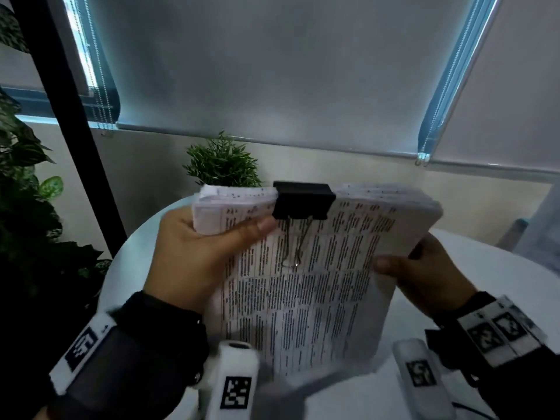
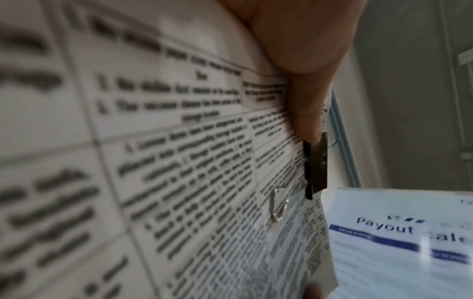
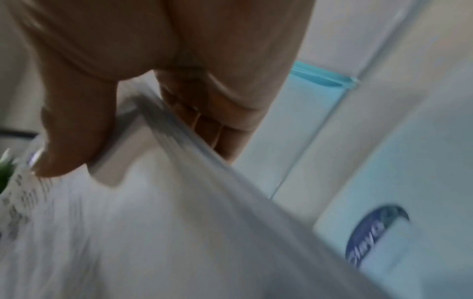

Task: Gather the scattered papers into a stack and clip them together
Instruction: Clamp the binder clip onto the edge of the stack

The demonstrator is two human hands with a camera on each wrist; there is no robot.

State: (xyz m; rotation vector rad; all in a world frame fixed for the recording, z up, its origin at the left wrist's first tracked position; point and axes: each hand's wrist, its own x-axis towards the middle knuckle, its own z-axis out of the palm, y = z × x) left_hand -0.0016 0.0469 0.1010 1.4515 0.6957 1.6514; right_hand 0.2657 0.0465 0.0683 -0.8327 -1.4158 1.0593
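Observation:
A thick stack of printed papers (image 1: 321, 286) is held up off the round white table (image 1: 485, 286), tilted toward me. A black binder clip (image 1: 303, 200) clamps its top edge, one wire handle folded flat on the front page. My left hand (image 1: 200, 253) grips the stack's upper left corner, thumb across the page beside the clip. My right hand (image 1: 424, 268) pinches the right edge, thumb in front and fingers behind. In the left wrist view the thumb (image 2: 302, 85) lies against the page just above the clip (image 2: 317, 163). The right wrist view shows the stack's edge (image 3: 194, 145) between thumb and fingers.
A small green potted plant (image 1: 222, 162) stands at the table's far edge behind the stack. Leafy plants and a black post (image 1: 69, 101) are at the left. A printed sheet headed "Payout" (image 2: 399, 238) shows in the left wrist view. Closed blinds hang behind.

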